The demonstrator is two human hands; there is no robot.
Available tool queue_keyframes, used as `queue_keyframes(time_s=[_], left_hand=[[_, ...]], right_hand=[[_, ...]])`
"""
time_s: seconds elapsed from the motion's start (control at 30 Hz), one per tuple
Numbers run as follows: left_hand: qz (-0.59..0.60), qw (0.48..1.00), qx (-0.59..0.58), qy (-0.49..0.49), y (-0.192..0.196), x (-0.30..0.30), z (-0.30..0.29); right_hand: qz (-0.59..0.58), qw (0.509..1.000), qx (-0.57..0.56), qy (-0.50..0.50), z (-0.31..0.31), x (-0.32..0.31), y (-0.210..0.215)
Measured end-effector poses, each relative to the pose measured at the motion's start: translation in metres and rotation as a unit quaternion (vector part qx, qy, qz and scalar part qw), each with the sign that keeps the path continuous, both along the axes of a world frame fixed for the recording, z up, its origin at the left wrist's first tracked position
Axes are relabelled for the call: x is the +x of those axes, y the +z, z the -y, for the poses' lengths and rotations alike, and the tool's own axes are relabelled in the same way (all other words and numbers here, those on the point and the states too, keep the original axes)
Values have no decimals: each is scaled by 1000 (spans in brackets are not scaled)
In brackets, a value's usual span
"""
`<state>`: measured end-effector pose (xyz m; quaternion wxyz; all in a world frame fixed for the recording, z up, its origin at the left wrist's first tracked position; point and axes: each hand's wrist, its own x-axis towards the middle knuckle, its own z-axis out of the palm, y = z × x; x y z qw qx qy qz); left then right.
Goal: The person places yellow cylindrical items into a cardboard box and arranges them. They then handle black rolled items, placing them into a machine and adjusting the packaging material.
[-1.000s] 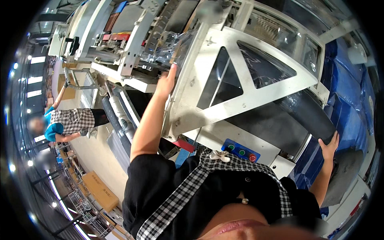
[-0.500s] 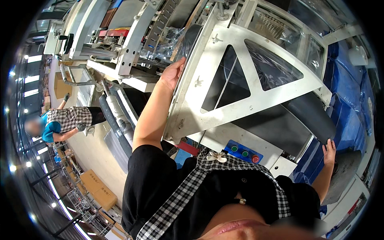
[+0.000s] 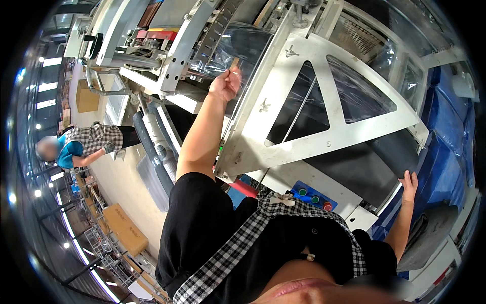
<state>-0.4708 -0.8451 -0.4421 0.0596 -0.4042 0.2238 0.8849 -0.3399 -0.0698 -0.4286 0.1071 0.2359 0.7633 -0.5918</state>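
Observation:
My left hand (image 3: 226, 85) reaches up to the far left side of a white machine frame (image 3: 334, 144) with triangular openings. Its fingers are bent and closed against clear plastic film (image 3: 248, 46), which stretches beside the frame; exactly where they pinch it is hard to see. My right hand (image 3: 409, 186) is at the near right end of a black conveyor belt (image 3: 349, 172). Its fingers are stretched out, with the tips by the belt's rounded end (image 3: 395, 152). Through the frame's openings, dark belt and shiny film show, along with a thin rod (image 3: 299, 109).
Close to my body is a blue control panel (image 3: 312, 195) with green and red buttons. Metal machine parts (image 3: 172, 55) fill the far left. Blue plastic covering (image 3: 448, 131) lies at right. A person in a checked apron (image 3: 96, 142) stands left, near cardboard boxes (image 3: 124, 228).
My left hand has come away from the frame's edge, its fingers now more curled. More clear film shows where a black shape was. My right hand stays by the belt end.

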Motion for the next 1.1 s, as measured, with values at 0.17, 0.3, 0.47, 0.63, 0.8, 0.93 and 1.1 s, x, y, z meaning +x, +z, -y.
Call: queue_keyframes(time_s=[0.17,0.3,0.47,0.63,0.8,0.93,1.1], left_hand=[[-48,998,-2,28,14,-6,-23],[-52,998,-14,-20,22,8,-36],[-123,989,30,-70,24,16,-30],[-141,987,38,-75,27,17,-46],[-161,985,45,-45,20,12,-53],[-137,983,110,-57,30,16,-58],[-180,955,227,-68,23,10,-55]], right_hand=[[-12,1000,-4,26,30,-7,-14],[-31,999,-7,-26,68,-15,-8],[-40,999,-15,-23,63,-5,-13],[-50,996,17,-73,97,5,10],[-39,998,-22,-43,60,0,-10],[-34,998,-56,-14,54,12,6],[-42,996,-75,-36,74,0,21]])
